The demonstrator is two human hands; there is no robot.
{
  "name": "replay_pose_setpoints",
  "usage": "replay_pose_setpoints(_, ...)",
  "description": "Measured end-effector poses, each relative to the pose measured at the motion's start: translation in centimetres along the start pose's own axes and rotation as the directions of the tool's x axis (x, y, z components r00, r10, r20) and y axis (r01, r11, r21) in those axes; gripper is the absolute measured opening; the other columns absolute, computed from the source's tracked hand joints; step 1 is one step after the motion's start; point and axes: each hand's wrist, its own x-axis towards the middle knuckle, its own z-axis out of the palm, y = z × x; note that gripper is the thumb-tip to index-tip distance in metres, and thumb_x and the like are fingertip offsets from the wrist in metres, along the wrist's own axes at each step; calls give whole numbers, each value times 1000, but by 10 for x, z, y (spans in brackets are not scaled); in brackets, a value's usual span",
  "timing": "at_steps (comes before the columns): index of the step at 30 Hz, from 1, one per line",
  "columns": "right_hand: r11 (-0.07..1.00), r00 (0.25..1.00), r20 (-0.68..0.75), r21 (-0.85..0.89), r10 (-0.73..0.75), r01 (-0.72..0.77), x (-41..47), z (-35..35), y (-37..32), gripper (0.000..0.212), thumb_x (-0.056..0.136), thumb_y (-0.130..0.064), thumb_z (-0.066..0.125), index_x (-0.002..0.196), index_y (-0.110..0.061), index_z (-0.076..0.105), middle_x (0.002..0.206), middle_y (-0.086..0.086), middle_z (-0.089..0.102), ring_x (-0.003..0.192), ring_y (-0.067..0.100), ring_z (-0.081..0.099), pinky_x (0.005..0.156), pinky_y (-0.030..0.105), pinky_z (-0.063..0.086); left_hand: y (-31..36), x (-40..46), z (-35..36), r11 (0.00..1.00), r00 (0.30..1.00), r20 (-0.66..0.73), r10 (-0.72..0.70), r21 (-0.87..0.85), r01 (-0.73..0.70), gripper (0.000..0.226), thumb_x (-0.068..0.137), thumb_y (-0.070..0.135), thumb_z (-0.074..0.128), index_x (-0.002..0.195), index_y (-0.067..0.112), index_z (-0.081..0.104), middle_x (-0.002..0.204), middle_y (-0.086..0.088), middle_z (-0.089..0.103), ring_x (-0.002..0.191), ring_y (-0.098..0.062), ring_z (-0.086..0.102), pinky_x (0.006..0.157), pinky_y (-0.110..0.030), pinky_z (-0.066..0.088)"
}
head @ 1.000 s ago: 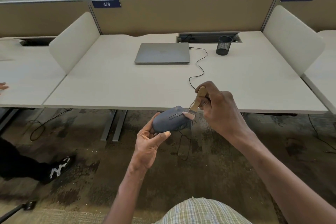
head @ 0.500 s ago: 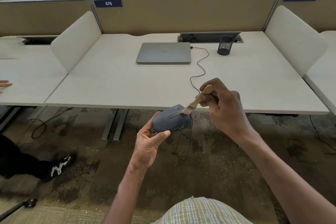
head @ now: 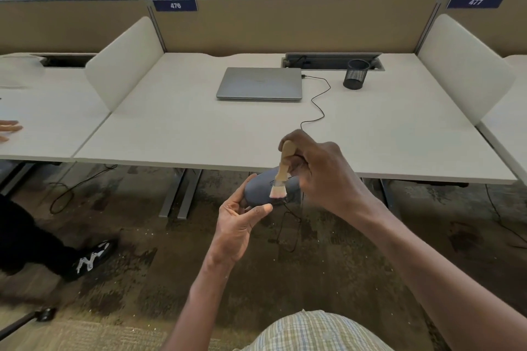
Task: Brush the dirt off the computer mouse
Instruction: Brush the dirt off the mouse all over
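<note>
A grey-blue computer mouse (head: 258, 190) is held in the air just below the desk's front edge. My left hand (head: 236, 222) grips it from underneath, thumb along its near side. My right hand (head: 319, 171) holds a small wooden-handled brush (head: 282, 171) nearly upright. Its pale bristles rest on the top of the mouse. The mouse's right end is hidden behind my right hand. A thin black cable (head: 289, 232) hangs down from the mouse.
The white desk (head: 199, 134) carries a shut grey laptop (head: 259, 83), a black mesh pen cup (head: 356, 74) and a black cord (head: 319, 100). White side dividers flank it. Another person's hand (head: 10, 129) and shoe (head: 91, 259) show at left.
The brush has swung from slanted to nearly upright and moved left onto the middle of the mouse. My right hand moved with it. My left hand keeps the same hold.
</note>
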Motion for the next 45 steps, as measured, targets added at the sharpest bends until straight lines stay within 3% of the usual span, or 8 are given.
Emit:
replay_pose_setpoints(5,998,996,-71,-33,-62,60,15,3,-7,38,86,9,63,115,-13,53,83,8,68,68,26,68,56,42,57,5,-3,-5,1000,1000,20,12,25,-13,66,64,10,92,125,30,77,123,-7,76,115,-23,72,87,-27,63)
replay_pose_setpoints(9,996,995,66,56,-77,73,12,16,-19,23,89,-7,60,107,-19,52,75,1,64,56,20,62,48,40,50,5,-3,-1,1000,1000,16,13,21,-14,73,59,18,101,126,31,76,121,-7,77,112,-18,74,89,-26,60)
replay_pose_setpoints(18,1000,999,-50,-19,1,-2,39,12,-15,20,96,-7,58,116,-9,55,82,11,70,65,28,67,56,45,55,4,-3,-2,998,999,28,41,46,-42,65,66,9,91,125,31,76,129,-10,74,119,-25,72,89,-27,61)
replay_pose_setpoints(24,999,996,74,6,-46,45,42,40,-35,16,97,-11,60,112,-5,59,73,8,69,56,21,65,51,40,55,4,-1,-3,995,998,31,59,82,-62,33,66,15,93,95,16,77,107,-16,76,111,-34,70,96,-36,60)
replay_pose_setpoints(28,997,997,-43,37,70,-68,55,31,-22,11,93,-3,62,104,1,64,80,4,68,65,25,70,60,41,59,5,-2,-3,997,998,27,58,49,-59,59,68,8,91,123,26,77,123,-12,75,116,-27,72,92,-29,60)
replay_pose_setpoints(31,985,984,-49,4,170,-171,63,20,-7,10,91,-2,62,101,2,63,79,15,69,68,34,69,64,48,58,2,-4,-4,996,998,29,56,63,-58,71,68,11,92,133,31,72,132,-10,72,121,-26,70,91,-28,60)
replay_pose_setpoints(38,981,977,-93,43,192,-189,67,9,-2,12,91,-2,63,102,2,63,77,15,70,67,31,70,67,50,59,3,-2,-5,996,999,26,46,74,-48,69,67,15,92,131,29,73,131,-11,71,122,-29,69,90,-29,61)
replay_pose_setpoints(45,983,983,-14,-18,182,-182,66,7,0,9,92,-1,61,100,2,62,76,15,69,69,34,68,68,51,58,2,-5,-6,998,999,11,37,56,-38,69,63,16,95,128,29,75,130,-11,71,117,-26,71,88,-26,61)
